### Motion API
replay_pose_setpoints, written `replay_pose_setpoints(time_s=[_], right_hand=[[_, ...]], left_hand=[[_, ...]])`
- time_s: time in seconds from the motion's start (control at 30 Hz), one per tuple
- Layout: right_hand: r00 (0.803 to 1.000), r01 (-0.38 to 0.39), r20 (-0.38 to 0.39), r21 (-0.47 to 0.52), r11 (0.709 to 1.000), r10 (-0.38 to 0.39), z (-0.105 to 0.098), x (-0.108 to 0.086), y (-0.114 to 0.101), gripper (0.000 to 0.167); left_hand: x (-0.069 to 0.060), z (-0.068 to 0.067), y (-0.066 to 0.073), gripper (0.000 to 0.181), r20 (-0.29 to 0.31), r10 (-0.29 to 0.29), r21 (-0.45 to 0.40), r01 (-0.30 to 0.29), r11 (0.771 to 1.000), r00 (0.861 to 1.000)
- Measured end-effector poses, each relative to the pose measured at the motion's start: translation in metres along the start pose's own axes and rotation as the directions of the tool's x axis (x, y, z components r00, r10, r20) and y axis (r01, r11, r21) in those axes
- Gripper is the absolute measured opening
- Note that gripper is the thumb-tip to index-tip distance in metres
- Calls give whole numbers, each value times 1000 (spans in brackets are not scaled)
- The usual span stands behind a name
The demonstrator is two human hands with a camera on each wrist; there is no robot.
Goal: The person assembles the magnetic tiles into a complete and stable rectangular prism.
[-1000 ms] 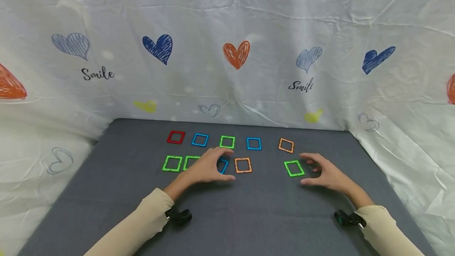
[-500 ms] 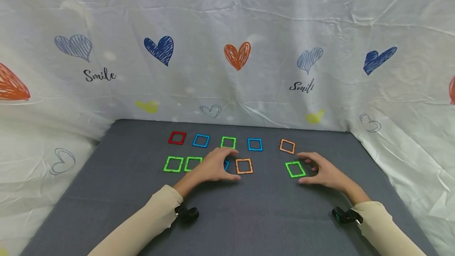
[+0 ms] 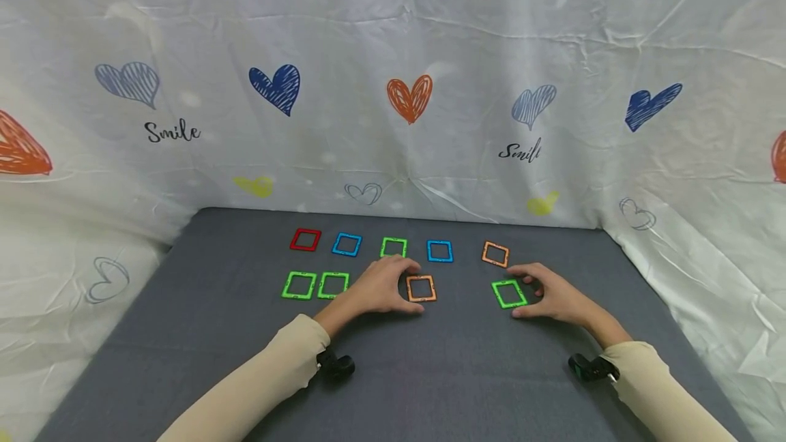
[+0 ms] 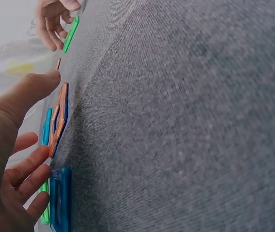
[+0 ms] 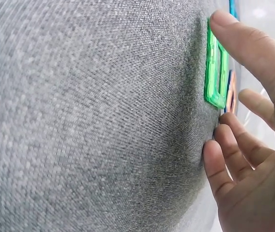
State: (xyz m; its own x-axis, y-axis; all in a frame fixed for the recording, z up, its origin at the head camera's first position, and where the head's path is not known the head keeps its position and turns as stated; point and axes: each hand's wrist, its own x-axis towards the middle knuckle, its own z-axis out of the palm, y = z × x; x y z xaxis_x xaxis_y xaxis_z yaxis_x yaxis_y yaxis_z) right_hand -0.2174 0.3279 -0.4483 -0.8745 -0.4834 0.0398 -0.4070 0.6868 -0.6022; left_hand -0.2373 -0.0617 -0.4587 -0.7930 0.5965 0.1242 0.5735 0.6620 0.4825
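Note:
My left hand point(image 3: 383, 286) hovers beside an orange square magnetic tile point(image 3: 421, 299), thumb and fingers spread apart at its left edge. In the left wrist view that hand holds nothing, and a blue tile point(image 4: 65, 200) lies under its fingers; the head view hides this tile behind the hand. My right hand point(image 3: 550, 296) reaches in from the right around a green square magnetic tile point(image 3: 496, 295). Its thumb and fingers stand apart on either side of the tile's right part, and the right wrist view shows the green tile point(image 5: 211, 67) flat and not pinched.
Along the back lie red point(image 3: 304, 249), blue point(image 3: 346, 253), green point(image 3: 394, 239), blue point(image 3: 439, 260) and orange point(image 3: 495, 264) tiles. Two green tiles, one left point(image 3: 298, 297) and one right point(image 3: 333, 297), lie left of my left hand. Grey cloth point(image 3: 467, 374) covers the table; a white printed curtain point(image 3: 344, 135) surrounds it.
My left hand has slid right, from over the blue tile to the orange tile's edge. My right hand has moved slightly left around the green tile. The tiles have stayed in place.

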Motion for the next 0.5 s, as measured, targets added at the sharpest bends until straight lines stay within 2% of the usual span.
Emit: replay_pose_setpoints(time_s=[0.17,0.5], right_hand=[[1000,-22,13,6,1000,22,1,1,1,79],[998,-37,45,12,999,36,-1,6,0,70]], left_hand=[[1,3,-1,72,13,-24,23,23,999,1000],[4,3,0,66,21,-8,50,7,999,1000]])
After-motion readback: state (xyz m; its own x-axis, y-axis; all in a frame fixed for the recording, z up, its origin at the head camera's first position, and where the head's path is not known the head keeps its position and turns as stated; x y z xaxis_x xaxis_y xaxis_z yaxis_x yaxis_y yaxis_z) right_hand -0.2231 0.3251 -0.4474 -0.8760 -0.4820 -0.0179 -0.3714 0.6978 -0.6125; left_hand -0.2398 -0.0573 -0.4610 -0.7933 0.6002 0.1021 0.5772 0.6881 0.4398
